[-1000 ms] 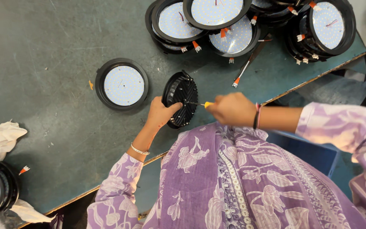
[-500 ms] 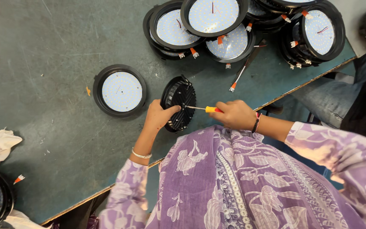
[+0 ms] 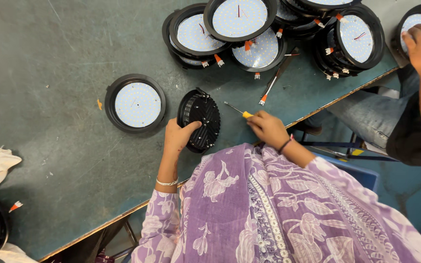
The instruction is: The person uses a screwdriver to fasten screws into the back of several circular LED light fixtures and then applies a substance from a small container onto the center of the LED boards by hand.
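Head view: right hand [image 3: 268,127], gripping the screwdriver [image 3: 236,110], has withdrawn from the black housing [image 3: 200,120] clasped by left hand [image 3: 178,138].

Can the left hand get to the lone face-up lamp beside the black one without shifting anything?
Probably yes. The left hand grips the black lamp, and the face-up lamp lies just beside it on the table, with only bare surface between. It would have to let go first.
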